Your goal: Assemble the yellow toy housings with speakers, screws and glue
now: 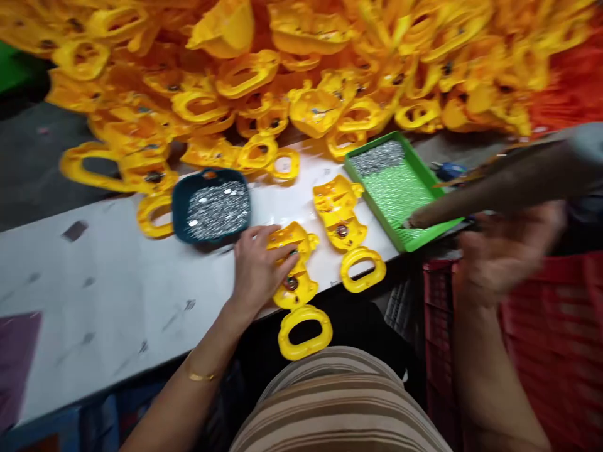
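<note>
My left hand (257,267) pinches narrowly at the left yellow casing (301,290); my right hand (504,257) blurred, grip unclear. Round fittings (342,230) seated there and in the right yellow casing (335,202); both uncovered.

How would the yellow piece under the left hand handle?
The yellow piece is probably light and stiff, being a hollow moulded shell. Its ring juts past the table edge, so a push outward might tip it.

the left hand (257,267) is touching a yellow shell (305,290); the right hand (504,254) is blurring beneath a long tool (494,185).
</note>
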The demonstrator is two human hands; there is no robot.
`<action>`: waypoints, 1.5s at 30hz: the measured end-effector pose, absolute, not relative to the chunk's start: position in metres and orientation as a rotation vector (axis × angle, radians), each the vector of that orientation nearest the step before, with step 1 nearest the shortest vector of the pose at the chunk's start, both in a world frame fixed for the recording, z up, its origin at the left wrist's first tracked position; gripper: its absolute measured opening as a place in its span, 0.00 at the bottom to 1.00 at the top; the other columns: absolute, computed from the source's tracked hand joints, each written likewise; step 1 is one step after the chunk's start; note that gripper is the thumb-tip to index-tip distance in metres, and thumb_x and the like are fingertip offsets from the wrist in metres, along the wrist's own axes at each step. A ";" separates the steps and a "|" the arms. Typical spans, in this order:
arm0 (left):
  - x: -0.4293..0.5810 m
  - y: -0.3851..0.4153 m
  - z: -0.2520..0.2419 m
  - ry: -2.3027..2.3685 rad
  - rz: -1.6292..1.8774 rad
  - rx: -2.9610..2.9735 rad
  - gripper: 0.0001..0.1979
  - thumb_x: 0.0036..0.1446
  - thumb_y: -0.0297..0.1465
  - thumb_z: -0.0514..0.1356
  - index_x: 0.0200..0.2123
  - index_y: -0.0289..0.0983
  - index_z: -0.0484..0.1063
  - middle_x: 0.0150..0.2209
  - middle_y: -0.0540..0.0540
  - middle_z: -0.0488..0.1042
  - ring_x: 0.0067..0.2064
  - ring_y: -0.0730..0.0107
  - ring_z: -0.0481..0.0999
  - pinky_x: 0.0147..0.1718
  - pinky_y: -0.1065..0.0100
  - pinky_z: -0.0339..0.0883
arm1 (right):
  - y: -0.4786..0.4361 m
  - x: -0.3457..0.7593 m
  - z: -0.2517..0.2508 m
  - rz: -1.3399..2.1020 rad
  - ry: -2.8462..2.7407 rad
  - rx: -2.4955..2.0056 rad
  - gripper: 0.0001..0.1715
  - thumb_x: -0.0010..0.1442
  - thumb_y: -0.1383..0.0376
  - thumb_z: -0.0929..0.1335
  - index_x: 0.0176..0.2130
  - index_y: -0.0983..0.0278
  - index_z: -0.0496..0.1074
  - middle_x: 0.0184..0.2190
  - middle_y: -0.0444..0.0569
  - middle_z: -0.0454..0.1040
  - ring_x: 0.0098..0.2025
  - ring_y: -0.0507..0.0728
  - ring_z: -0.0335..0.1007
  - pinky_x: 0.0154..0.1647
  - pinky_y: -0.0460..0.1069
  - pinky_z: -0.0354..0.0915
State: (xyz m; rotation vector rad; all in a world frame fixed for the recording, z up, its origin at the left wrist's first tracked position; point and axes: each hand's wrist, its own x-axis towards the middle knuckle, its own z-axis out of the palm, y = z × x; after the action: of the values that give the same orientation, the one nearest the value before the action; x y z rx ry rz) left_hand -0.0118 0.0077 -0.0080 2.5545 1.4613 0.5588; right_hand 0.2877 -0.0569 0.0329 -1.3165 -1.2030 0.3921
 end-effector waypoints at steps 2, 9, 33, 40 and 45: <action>-0.013 0.011 -0.011 1.446 0.558 2.572 0.09 0.59 0.38 0.62 0.36 0.44 0.82 0.52 0.43 0.72 0.53 0.52 0.66 0.51 0.51 0.62 | -0.049 0.303 0.033 0.346 -1.163 -1.253 0.26 0.53 0.55 0.75 0.49 0.57 0.70 0.47 0.50 0.74 0.51 0.59 0.72 0.53 0.54 0.68; -0.016 0.016 -0.014 1.390 0.567 2.616 0.12 0.61 0.41 0.59 0.38 0.44 0.82 0.52 0.41 0.71 0.53 0.50 0.67 0.51 0.48 0.63 | -0.015 0.320 0.048 0.499 -1.328 -1.337 0.20 0.55 0.52 0.72 0.43 0.61 0.73 0.35 0.46 0.73 0.37 0.56 0.73 0.42 0.52 0.72; -0.013 0.015 -0.008 1.409 0.484 2.620 0.14 0.62 0.42 0.57 0.38 0.44 0.81 0.53 0.38 0.70 0.53 0.47 0.69 0.49 0.45 0.66 | -0.025 0.316 0.024 0.336 -0.914 -1.140 0.18 0.57 0.49 0.70 0.39 0.58 0.65 0.19 0.36 0.62 0.17 0.51 0.63 0.23 0.50 0.69; -0.013 0.015 -0.008 1.418 0.480 2.595 0.14 0.62 0.42 0.57 0.38 0.43 0.81 0.54 0.38 0.70 0.53 0.46 0.69 0.50 0.45 0.66 | -0.021 0.317 0.019 0.335 -0.870 -1.110 0.19 0.55 0.51 0.71 0.39 0.59 0.67 0.21 0.38 0.63 0.18 0.50 0.63 0.21 0.49 0.67; -0.012 0.014 -0.007 1.424 0.468 2.596 0.16 0.62 0.43 0.56 0.39 0.42 0.81 0.53 0.38 0.70 0.53 0.45 0.69 0.49 0.44 0.66 | -0.023 0.317 0.019 0.354 -0.897 -1.077 0.16 0.57 0.52 0.70 0.39 0.59 0.67 0.19 0.36 0.62 0.18 0.51 0.63 0.23 0.49 0.67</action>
State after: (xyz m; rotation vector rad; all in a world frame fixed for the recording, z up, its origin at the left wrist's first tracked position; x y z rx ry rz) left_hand -0.0119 0.0141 -0.0068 2.5963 1.4241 0.4681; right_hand 0.3174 -0.0232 0.0189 -1.0774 -0.8972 0.3544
